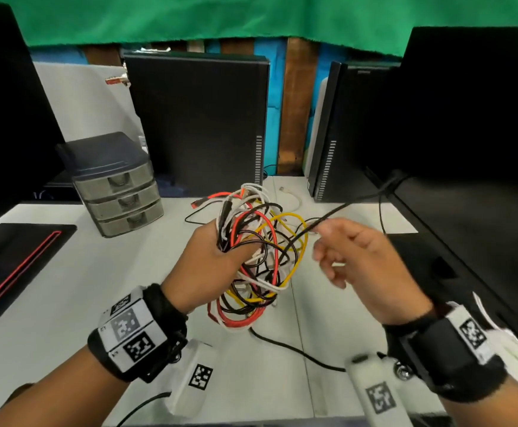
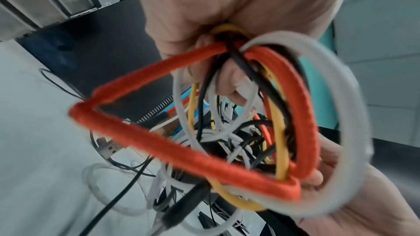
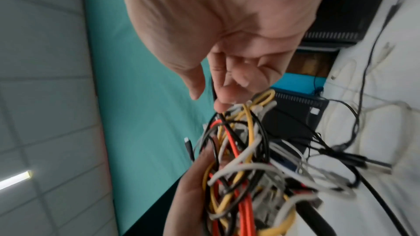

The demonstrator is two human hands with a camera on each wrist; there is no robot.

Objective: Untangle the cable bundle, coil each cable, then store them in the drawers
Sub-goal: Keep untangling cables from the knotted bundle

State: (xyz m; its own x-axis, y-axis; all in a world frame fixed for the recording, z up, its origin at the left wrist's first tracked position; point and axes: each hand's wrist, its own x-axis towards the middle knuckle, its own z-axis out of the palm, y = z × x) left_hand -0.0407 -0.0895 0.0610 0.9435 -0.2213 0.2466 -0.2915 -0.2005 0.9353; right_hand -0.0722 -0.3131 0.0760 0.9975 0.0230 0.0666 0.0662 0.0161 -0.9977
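Note:
My left hand (image 1: 211, 266) is raised over the white table (image 1: 66, 303) and grips a tangled cable bundle (image 1: 260, 251) of red, yellow, white and black cables. In the left wrist view the fingers (image 2: 229, 85) curl round an orange braided loop (image 2: 159, 152) and the other strands. Just right of the bundle, my right hand (image 1: 353, 257) pinches one black cable (image 1: 337, 209), which runs up and right toward the monitor. The right wrist view shows that thumb (image 3: 195, 82) and the fingers closing on the black strand above the bundle (image 3: 245, 159). A grey three-drawer unit (image 1: 122, 192) stands at the left with its drawers closed.
Two black computer towers (image 1: 199, 118) (image 1: 328, 134) stand at the back. A dark monitor (image 1: 467, 118) fills the right side and a black stand base (image 1: 14, 263) lies at the left. A loose white cable (image 1: 291, 198) and a black cable (image 1: 297, 349) lie on the table.

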